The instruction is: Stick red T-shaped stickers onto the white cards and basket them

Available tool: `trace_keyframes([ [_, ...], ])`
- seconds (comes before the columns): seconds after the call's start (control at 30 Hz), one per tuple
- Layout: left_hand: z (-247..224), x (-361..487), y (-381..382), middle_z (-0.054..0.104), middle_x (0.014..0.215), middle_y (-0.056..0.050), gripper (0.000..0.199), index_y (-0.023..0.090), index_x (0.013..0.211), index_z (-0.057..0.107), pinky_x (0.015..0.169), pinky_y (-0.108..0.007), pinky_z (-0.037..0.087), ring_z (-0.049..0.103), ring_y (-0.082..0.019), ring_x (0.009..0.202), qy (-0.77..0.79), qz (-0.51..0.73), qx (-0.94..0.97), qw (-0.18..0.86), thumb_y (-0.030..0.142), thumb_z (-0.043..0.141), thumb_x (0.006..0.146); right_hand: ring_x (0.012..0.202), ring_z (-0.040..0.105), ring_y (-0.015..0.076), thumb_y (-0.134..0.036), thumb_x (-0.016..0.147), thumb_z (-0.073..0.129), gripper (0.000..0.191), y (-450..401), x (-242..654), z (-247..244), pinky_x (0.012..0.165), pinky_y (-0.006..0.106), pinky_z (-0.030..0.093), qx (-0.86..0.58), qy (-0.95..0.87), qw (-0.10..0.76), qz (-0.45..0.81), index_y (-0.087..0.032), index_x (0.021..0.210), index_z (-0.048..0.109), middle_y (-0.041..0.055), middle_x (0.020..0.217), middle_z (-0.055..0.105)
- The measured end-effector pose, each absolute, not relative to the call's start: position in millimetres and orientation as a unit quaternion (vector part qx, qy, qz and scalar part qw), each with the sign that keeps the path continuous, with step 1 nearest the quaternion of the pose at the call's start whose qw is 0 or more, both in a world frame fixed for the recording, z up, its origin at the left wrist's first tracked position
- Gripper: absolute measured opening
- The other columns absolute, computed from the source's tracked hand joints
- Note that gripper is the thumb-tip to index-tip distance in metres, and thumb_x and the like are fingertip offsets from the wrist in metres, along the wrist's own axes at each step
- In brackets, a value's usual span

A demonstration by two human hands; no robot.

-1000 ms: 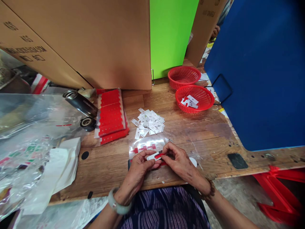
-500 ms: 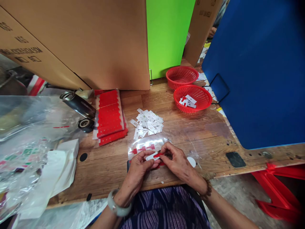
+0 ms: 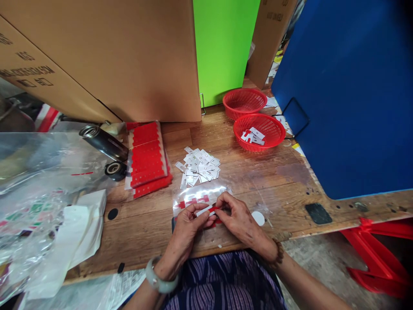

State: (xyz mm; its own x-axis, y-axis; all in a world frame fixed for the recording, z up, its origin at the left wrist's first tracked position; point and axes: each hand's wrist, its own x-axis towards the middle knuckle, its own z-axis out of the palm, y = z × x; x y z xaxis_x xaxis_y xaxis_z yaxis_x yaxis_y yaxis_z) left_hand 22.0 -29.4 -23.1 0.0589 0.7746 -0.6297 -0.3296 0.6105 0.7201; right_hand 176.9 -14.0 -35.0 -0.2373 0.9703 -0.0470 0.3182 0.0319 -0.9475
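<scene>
Between my fingers is a small white tag [image 3: 202, 211], pinched at its left side by my left hand [image 3: 192, 221]. My right hand [image 3: 235, 215] grips a red sticker [image 3: 212, 209] that lies against the tag's right end. Both hands are closed, close together above a clear sheet [image 3: 180, 200] with red stickers on it. Beyond the sheet is a loose pile of white tags [image 3: 200, 165]. A few more tags, some with red on them, lie in the nearer red basket [image 3: 274, 137].
A second red basket [image 3: 241, 103] stands behind the first. Left of the pile lie stacked red sticker sheets [image 3: 146, 150], a dark flask [image 3: 105, 143] and its cap [image 3: 115, 170]. Plastic bags [image 3: 29, 224] cover the left side. Cardboard [image 3: 145, 60], green [image 3: 224, 51] and blue [image 3: 348, 107] panels enclose the table.
The tag has tilted in my fingers, and the red sticker now lies straighter along it. My hands have barely moved; the view has shifted slightly.
</scene>
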Motion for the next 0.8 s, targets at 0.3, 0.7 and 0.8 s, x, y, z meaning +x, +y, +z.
trace_keyframes([
  [0.3, -30.9, 20.7, -26.1, 0.074, 0.071, -0.007, 0.044, 0.012, 0.090, 0.059, 0.064, -0.019, 0.056, 0.071, -0.013, 0.061, 0.576, 0.398, 0.215, 0.681, 0.029, 0.085, 0.059, 0.069, 0.051, 0.0124, -0.011, 0.079, 0.052, 0.009, -14.3, 176.0, -34.4, 0.064, 0.024, 0.038, -0.515, -0.628, 0.338, 0.476, -0.020, 0.078, 0.052, -0.0032, 0.074, 0.056],
  [0.7, -23.2, 21.6, -28.5, 0.073, 0.068, -0.005, 0.042, 0.013, 0.092, 0.061, 0.067, -0.020, 0.054, 0.071, -0.015, 0.065, 0.587, 0.383, 0.277, 0.657, 0.034, 0.083, 0.062, 0.070, 0.052, 0.0132, -0.015, 0.084, 0.049, 0.009, -17.4, 179.7, -32.1, 0.064, 0.025, 0.037, -0.513, -0.631, 0.338, 0.475, -0.021, 0.078, 0.052, -0.0026, 0.076, 0.057],
  [0.8, -26.7, 20.3, -29.2, 0.072, 0.067, -0.003, 0.038, 0.014, 0.089, 0.063, 0.065, -0.021, 0.053, 0.071, -0.015, 0.063, 0.592, 0.386, 0.287, 0.646, 0.033, 0.082, 0.062, 0.070, 0.052, 0.0132, -0.015, 0.084, 0.050, 0.009, -18.2, 179.1, -31.8, 0.065, 0.025, 0.038, -0.508, -0.632, 0.338, 0.479, -0.021, 0.077, 0.052, -0.0027, 0.076, 0.058],
])
